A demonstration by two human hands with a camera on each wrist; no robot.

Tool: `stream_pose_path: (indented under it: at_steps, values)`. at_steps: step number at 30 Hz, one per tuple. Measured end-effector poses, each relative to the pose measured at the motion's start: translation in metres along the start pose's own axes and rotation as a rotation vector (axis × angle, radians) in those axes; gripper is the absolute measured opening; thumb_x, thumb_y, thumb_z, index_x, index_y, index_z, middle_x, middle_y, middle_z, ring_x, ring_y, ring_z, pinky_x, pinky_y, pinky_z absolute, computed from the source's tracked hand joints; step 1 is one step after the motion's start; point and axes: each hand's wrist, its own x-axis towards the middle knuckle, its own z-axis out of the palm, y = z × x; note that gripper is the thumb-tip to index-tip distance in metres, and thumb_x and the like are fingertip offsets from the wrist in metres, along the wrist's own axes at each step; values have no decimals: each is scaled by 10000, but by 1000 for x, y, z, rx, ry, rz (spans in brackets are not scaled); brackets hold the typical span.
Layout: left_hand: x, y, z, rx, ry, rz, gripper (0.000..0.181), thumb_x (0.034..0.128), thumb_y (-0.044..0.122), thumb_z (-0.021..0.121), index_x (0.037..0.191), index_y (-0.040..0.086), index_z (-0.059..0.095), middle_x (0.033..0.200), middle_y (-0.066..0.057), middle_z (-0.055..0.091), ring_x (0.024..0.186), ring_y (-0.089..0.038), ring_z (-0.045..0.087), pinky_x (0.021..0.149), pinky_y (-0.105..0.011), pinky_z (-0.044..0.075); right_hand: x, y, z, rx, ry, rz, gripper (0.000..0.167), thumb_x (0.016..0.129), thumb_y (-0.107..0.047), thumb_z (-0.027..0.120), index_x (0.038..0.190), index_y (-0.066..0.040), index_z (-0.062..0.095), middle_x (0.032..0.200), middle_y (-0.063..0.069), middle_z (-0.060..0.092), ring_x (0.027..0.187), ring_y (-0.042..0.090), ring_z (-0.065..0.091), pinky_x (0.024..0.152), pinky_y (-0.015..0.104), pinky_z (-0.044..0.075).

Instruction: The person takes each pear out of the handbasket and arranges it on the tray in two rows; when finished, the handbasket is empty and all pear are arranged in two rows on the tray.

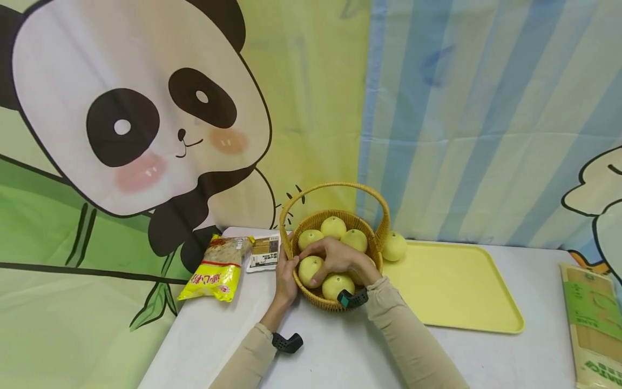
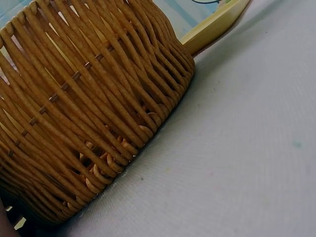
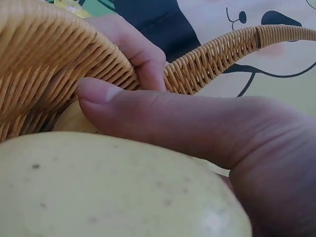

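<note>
While the white table [image 1: 330, 356] is crossed by two beige sleeves [image 1: 413, 346], a black wrist camera [image 1: 288, 342] is worn at the end of each. Near the right edge of the head view, a long packet [image 1: 595, 324] with a green band is laid. One pale yellow fruit [image 1: 309, 268], at the left inside the basket [image 1: 320, 303], is clasped by the right hand [image 1: 335, 255], its sides spanned by bent fingers and thumb, which are kept apart by its width. The basket, stood upright, is gripped at its left side by the left hand [image 1: 285, 280], a finger being bent against it beside the foot of the handle [image 1: 383, 229]. Around the clasped fruit, more of the same kind are packed, partly covered by the right arm. Just right of the basket a yellow tray [image 1: 452, 286] is set; at its back left corner a loose fruit [image 1: 394, 246] is seen, though whether it is borne by the tray cannot be told. On the left, a white sachet [image 1: 264, 254] is placed between the basket and a yellow bag [image 1: 218, 270]. Behind everything a backdrop [image 1: 311, 135] is hung, printed with a panda [image 1: 141, 108] and blue stripes.
</note>
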Motion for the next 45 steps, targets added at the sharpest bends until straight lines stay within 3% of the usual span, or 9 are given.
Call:
stream_pose_path:
  at_steps: [8, 13, 16, 20, 23, 27, 32, 41, 45]
  values:
    - [0, -3, 1, -6, -6, 4, 670, 986, 109, 387, 1651, 73, 322, 1690, -136, 390, 1553, -342, 384, 1298, -512, 243, -17, -15, -4, 126, 129, 5, 637, 649, -49, 990, 1252, -73, 789, 1265, 41, 779, 1078, 155, 657, 953, 292, 539]
    - [0, -3, 0, 16, 6, 17, 662, 986, 111, 383, 1645, 66, 335, 1694, -160, 384, 1570, -371, 356, 1300, -562, 215, -36, -26, -18, -7, 206, -108, 637, 741, -210, 976, 1321, -71, 752, 773, -17, 732, 662, 82, 522, 645, 207, 473]
    - [0, -3, -1, 9, -4, 10, 672, 983, 116, 384, 1652, 91, 329, 1703, -154, 370, 1581, -363, 343, 1307, -529, 213, -49, -28, -26, -1, 264, -129, 647, 751, -254, 974, 1337, -102, 748, 695, -52, 686, 527, 73, 381, 545, 209, 412]
    - [0, -4, -2, -15, -13, 1, 680, 982, 121, 383, 1659, 122, 325, 1716, -141, 350, 1594, -345, 327, 1296, -333, 240, -71, -32, -37, 40, 346, -141, 640, 724, -263, 991, 1317, -175, 768, 980, 0, 826, 528, 84, 394, 560, 218, 447]
    - [0, -4, -2, -23, -13, 3, 680, 981, 116, 382, 1659, 120, 328, 1724, -139, 335, 1603, -342, 310, 1265, -235, 240, -87, -36, -44, 86, 391, -147, 628, 709, -220, 998, 1298, -198, 780, 1116, 58, 822, 598, 104, 577, 613, 247, 546]
    - [1, -4, -2, -17, -15, 3, 674, 986, 119, 384, 1658, 126, 334, 1721, -135, 344, 1600, -341, 314, 1277, -289, 238, -109, -44, -54, 110, 447, -166, 640, 680, -156, 1005, 1282, -153, 786, 1249, 86, 785, 914, 143, 777, 732, 322, 648]
    - [0, -4, -2, -8, -19, -8, 667, 994, 129, 381, 1659, 150, 333, 1717, -114, 355, 1596, -317, 326, 1290, -351, 236, -133, -45, -67, 15, 544, -204, 627, 663, -149, 1013, 1252, -133, 799, 1257, 42, 785, 1192, 84, 716, 913, 268, 616]
    - [-1, -4, -2, -5, -16, -18, 670, 992, 127, 380, 1660, 113, 324, 1722, -134, 341, 1604, -336, 304, 1301, -381, 217, -177, -15, -91, -41, 660, -104, 557, 746, -109, 962, 1272, -84, 784, 1280, 33, 777, 1212, -14, 654, 921, 215, 576]
    - [0, -5, -2, -8, -9, -6, 660, 999, 129, 383, 1657, 113, 330, 1720, -131, 347, 1603, -333, 307, 1299, -370, 217, -193, 1, -106, -53, 722, -16, 547, 763, -157, 961, 1275, -89, 784, 1242, -73, 785, 1083, -21, 701, 820, 213, 595]
